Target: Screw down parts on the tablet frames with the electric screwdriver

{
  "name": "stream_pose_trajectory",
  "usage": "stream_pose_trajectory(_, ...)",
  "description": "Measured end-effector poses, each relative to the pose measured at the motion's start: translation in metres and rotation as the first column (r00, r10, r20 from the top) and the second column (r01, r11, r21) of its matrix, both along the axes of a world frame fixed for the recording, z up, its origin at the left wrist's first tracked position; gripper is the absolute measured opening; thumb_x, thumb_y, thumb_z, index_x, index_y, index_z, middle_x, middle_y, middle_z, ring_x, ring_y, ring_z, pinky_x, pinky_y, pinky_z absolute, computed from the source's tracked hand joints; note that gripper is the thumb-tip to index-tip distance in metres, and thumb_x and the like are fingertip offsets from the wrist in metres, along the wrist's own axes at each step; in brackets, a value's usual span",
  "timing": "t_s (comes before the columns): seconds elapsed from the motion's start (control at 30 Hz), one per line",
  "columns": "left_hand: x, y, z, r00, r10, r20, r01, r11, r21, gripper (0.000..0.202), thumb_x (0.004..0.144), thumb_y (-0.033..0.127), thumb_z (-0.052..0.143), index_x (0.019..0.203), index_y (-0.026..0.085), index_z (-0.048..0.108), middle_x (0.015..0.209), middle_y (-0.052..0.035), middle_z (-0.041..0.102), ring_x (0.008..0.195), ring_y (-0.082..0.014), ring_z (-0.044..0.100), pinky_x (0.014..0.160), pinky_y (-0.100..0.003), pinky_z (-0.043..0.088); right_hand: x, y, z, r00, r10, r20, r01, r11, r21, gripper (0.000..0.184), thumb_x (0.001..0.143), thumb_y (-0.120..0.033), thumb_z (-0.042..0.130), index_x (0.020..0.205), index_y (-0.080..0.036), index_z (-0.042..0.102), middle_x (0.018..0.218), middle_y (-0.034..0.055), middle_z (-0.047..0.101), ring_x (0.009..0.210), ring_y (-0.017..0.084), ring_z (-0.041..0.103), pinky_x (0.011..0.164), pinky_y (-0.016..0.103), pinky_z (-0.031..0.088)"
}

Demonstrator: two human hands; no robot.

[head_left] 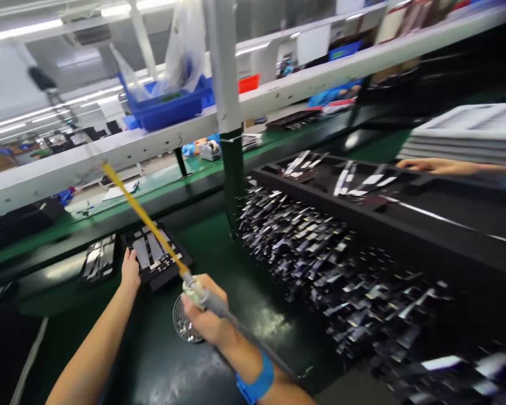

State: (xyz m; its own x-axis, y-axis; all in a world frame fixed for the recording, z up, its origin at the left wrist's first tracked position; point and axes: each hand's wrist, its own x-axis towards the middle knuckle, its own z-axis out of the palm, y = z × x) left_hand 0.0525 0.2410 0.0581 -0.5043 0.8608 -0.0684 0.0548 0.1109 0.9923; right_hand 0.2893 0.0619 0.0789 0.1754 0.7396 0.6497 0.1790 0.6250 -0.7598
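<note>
My left hand (130, 270) grips the left edge of a small black tray (158, 281), its fingers closed at the rim. Pale strips and small pieces lie in that tray. In my right hand (206, 309) is a wand-like tool (145, 219) with a long yellow shaft and a grey grip; its exact kind is unclear. The shaft points up and left, over the black tray. A grey cable runs back along my right forearm. Partly hidden under this hand, a round dish (179, 329) holds small shiny bits. A blue band circles my right wrist.
Another black tray (99, 259) lies left. Rows of dark, shiny strips (303, 236) stand at right before a large black tray (409, 225). Another person's hand (438, 165) is beside stacked white trays (468, 126). A post (227, 112) and shelf rail (67, 166) cross ahead, under a blue bin (164, 112).
</note>
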Motion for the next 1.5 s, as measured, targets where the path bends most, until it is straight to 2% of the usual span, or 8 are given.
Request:
stream_pose_trajectory(0.2,-0.097,-0.132,-0.021,0.996,0.017,0.093,-0.01,0.997,-0.077,0.064,0.099,0.036,0.061,0.16,0.029,0.04,0.119,-0.0074,0.076,0.092,-0.0209,0.077,0.079,-0.033,0.064,-0.009,0.011,-0.015,0.996,-0.087,-0.022,0.084,0.989,-0.123,0.018,0.083,-0.034,0.073,0.096,-0.022,0.072,0.087,0.0053,0.075,0.075,0.022,0.071,0.073,0.035,0.062)
stream_pose_trajectory(0.37,-0.117,-0.2,-0.039,0.998,-0.047,0.042,0.052,0.991,-0.123,0.063,0.093,0.034,0.067,0.153,0.022,0.052,0.111,-0.0098,0.078,0.094,-0.0245,0.076,0.084,-0.038,0.064,-0.025,0.025,-0.016,0.993,-0.111,-0.044,0.099,0.972,-0.212,0.027,0.082,-0.042,0.074,0.095,-0.018,0.072,0.081,0.0048,0.074,0.068,0.02,0.071,0.068,0.034,0.061)
stream_pose_trajectory(0.53,-0.124,-0.245,-0.033,0.964,-0.16,-0.211,0.15,0.987,-0.061,0.049,0.079,0.033,0.083,0.125,0.02,0.074,0.149,-0.0114,0.059,0.144,-0.0322,0.049,0.124,-0.048,0.036,-0.05,0.033,0.002,0.999,-0.043,-0.011,0.041,0.988,-0.151,0.029,0.084,-0.042,0.074,0.1,-0.018,0.071,0.089,0.006,0.074,0.071,0.019,0.07,0.068,0.033,0.06)
stream_pose_trajectory(0.6,-0.126,-0.27,-0.029,0.817,-0.359,-0.451,0.369,0.927,-0.07,0.057,0.075,0.039,0.086,0.129,0.023,0.073,0.155,-0.011,0.054,0.151,-0.0344,0.039,0.128,-0.054,0.026,-0.057,0.035,0.005,0.999,-0.04,0.016,0.041,0.991,-0.125,0.029,0.084,-0.041,0.074,0.1,-0.018,0.071,0.089,0.0058,0.074,0.072,0.019,0.07,0.069,0.033,0.06)
stream_pose_trajectory(0.67,-0.126,-0.295,-0.028,0.538,-0.508,-0.673,0.54,0.821,-0.188,0.077,0.075,0.049,0.087,0.143,0.025,0.062,0.157,-0.0138,0.051,0.153,-0.0383,0.036,0.127,-0.063,0.022,-0.062,0.039,0.004,0.999,-0.045,0.024,0.047,0.992,-0.117,0.028,0.085,-0.041,0.074,0.1,-0.018,0.071,0.087,0.0053,0.074,0.072,0.018,0.07,0.07,0.032,0.06)
stream_pose_trajectory(0.73,-0.124,-0.313,-0.032,0.365,-0.535,-0.762,0.546,0.786,-0.29,0.092,0.075,0.052,0.086,0.154,0.024,0.049,0.16,-0.0164,0.046,0.154,-0.0403,0.033,0.126,-0.066,0.025,-0.065,0.042,-0.002,0.999,-0.053,0.008,0.053,0.992,-0.118,0.028,0.085,-0.041,0.073,0.099,-0.017,0.07,0.085,0.0046,0.073,0.072,0.018,0.069,0.069,0.032,0.059)
stream_pose_trajectory(1.17,-0.113,-0.333,-0.051,0.386,-0.358,-0.85,0.669,0.743,-0.01,0.047,0.098,0.026,0.066,0.144,0.028,0.055,0.123,-0.0117,0.065,0.116,-0.0249,0.063,0.102,-0.045,0.057,-0.056,0.046,-0.032,0.998,-0.061,-0.019,0.056,0.98,-0.191,0.033,0.084,-0.042,0.075,0.103,-0.015,0.071,0.089,0.0074,0.074,0.081,0.022,0.072,0.073,0.035,0.061)
stream_pose_trajectory(1.5,-0.099,-0.323,-0.027,0.198,-0.403,-0.894,0.664,0.726,-0.18,0.059,0.093,0.034,0.072,0.147,0.024,0.051,0.14,-0.0162,0.06,0.137,-0.0365,0.052,0.12,-0.071,0.033,-0.058,0.039,-0.031,1.0,-0.009,-0.022,0.005,0.984,-0.18,0.026,0.083,-0.039,0.076,0.099,-0.018,0.072,0.088,0.0054,0.074,0.079,0.022,0.073,0.075,0.037,0.062)
